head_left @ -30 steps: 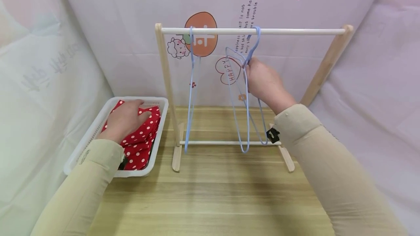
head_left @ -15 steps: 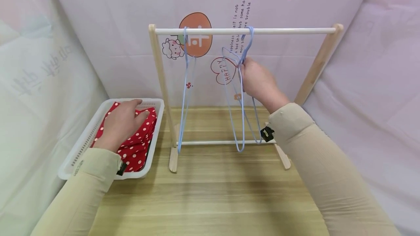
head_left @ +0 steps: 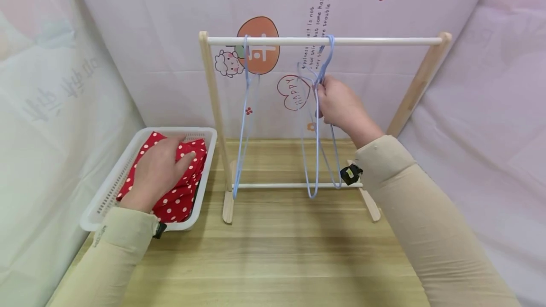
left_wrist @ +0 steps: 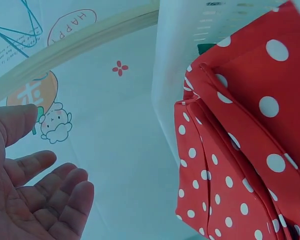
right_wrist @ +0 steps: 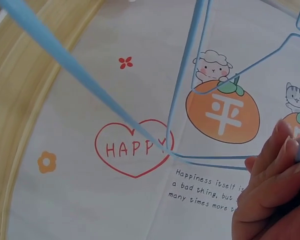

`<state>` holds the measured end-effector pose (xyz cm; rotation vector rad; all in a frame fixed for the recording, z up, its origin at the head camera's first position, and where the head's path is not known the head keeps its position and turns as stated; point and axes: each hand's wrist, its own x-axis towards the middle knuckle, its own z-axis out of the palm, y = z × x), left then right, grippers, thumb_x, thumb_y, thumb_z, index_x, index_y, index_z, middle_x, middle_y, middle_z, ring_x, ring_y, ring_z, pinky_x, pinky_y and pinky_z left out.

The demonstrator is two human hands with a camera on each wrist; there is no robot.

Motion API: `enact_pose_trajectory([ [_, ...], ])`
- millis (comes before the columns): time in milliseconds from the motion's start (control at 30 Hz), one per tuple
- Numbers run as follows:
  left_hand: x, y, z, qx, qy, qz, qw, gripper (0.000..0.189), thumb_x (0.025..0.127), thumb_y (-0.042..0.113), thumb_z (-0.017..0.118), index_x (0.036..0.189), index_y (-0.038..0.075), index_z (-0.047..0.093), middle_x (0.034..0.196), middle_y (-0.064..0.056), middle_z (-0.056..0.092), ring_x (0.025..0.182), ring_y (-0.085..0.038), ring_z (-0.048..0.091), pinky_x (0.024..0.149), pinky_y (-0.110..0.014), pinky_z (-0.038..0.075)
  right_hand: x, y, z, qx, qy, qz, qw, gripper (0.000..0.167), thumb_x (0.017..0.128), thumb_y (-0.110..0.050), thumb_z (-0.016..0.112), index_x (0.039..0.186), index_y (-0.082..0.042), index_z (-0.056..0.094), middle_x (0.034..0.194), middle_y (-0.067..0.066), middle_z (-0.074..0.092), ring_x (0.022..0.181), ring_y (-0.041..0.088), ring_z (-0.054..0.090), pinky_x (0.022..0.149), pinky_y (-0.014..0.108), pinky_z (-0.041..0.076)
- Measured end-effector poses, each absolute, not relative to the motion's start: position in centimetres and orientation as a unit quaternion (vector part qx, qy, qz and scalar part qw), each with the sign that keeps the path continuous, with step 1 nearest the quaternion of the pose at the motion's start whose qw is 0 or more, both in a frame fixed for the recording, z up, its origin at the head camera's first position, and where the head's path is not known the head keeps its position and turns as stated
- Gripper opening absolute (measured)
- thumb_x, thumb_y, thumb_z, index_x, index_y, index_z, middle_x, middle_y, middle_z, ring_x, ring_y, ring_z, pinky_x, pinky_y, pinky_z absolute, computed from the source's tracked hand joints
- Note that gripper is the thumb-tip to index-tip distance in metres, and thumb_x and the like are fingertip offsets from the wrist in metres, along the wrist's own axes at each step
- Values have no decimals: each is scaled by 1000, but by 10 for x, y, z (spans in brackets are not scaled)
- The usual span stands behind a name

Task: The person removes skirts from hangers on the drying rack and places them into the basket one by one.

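Observation:
My right hand [head_left: 343, 105] grips a light blue wire clothes hanger [head_left: 316, 146] just below its hook, which sits over the rack's white bar. In the right wrist view the curled fingers [right_wrist: 270, 185] lie around the hanger's wire, and part of the grip is out of sight. My left hand [head_left: 155, 169] hovers over the white basket [head_left: 211, 155] with loosely bent fingers and nothing in them. Beneath it lies folded red cloth with white dots [head_left: 177, 205]. The left wrist view shows that cloth [left_wrist: 240, 175] apart from the fingers.
A wooden rack with a white top bar [head_left: 384, 40] and lower bar [head_left: 273, 185] stands on the wood-grain table [head_left: 273, 259]. Another blue hanger [head_left: 241, 146] hangs near the rack's left post [head_left: 215, 108]. Printed white cloth walls [head_left: 170, 37] enclose the back and sides.
The head view has swayed slightly. My left hand has drawn back a little toward me over the cloth. The gripped hanger has turned slightly; my right hand stays at its neck.

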<state>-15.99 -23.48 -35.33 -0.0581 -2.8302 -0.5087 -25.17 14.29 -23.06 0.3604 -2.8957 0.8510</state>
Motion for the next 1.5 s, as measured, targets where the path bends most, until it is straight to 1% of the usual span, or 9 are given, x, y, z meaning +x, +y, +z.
enact_pose_trajectory([
  [133, -154, -236, -355, -21, -976, -172, 132, 74, 92, 30, 78, 154, 5, 46, 146, -28, 54, 130, -50, 53, 105, -70, 45, -250, 145, -230, 121, -945, 302, 42, 46, 114, -31, 26, 140, -3, 50, 86, 13, 67, 60, 22, 61, 55, 32, 50],
  [400, -144, -238, -356, -37, -975, -158, 149, 67, 95, 28, 74, 152, 4, 48, 145, -28, 55, 130, -49, 54, 103, -70, 46, -246, 149, -229, 115, -926, 359, 12, 53, 113, -38, 26, 153, -7, 44, 89, 12, 67, 63, 23, 59, 53, 31, 48],
  [533, -141, -238, -358, -44, -975, -157, 150, 67, 95, 28, 75, 151, 2, 49, 146, -29, 55, 131, -50, 52, 106, -69, 44, -244, 150, -230, 110, -921, 375, 4, 56, 113, -42, 26, 152, -6, 44, 91, 12, 68, 64, 22, 58, 55, 32, 47],
  [700, -139, -237, -359, -47, -974, -161, 150, 68, 94, 27, 75, 151, 2, 49, 146, -29, 55, 132, -51, 51, 110, -68, 41, -243, 149, -232, 101, -912, 398, 5, 55, 113, -43, 27, 146, -3, 46, 94, 12, 69, 64, 22, 58, 57, 32, 48],
  [933, -138, -238, -362, -43, -973, -164, 156, 68, 94, 28, 76, 151, 2, 49, 144, -28, 55, 130, -49, 52, 108, -69, 43, -239, 149, -236, 102, -899, 426, 27, 56, 113, -42, 28, 150, -3, 43, 99, 15, 70, 64, 23, 59, 57, 33, 53],
  [1100, -138, -237, -364, -40, -972, -164, 161, 69, 92, 27, 78, 150, 2, 50, 143, -27, 56, 128, -49, 54, 106, -69, 44, -231, 151, -237, 106, -900, 421, 35, 60, 113, -47, 26, 151, -4, 42, 108, 16, 69, 74, 29, 64, 66, 37, 58],
  [1333, -138, -238, -365, -37, -973, -158, 162, 76, 88, 29, 81, 151, 2, 48, 145, -27, 55, 128, -49, 54, 106, -71, 44, -220, 158, -241, 120, -910, 392, 62, 65, 112, -50, 24, 155, -3, 39, 120, 18, 62, 94, 33, 62, 79, 42, 58],
  [1433, -137, -238, -366, -43, -975, -150, 161, 77, 89, 29, 81, 152, 1, 46, 147, -28, 53, 129, -50, 52, 107, -71, 43, -216, 164, -243, 125, -916, 375, 77, 66, 112, -50, 23, 156, -2, 38, 127, 18, 60, 104, 34, 60, 91, 48, 54],
  [1500, -135, -239, -366, -48, -975, -145, 159, 78, 90, 30, 80, 153, 0, 45, 149, -28, 51, 131, -50, 50, 108, -71, 41, -213, 168, -245, 130, -918, 364, 88, 66, 113, -48, 23, 156, -1, 39, 134, 19, 59, 116, 36, 58, 101, 52, 49],
])
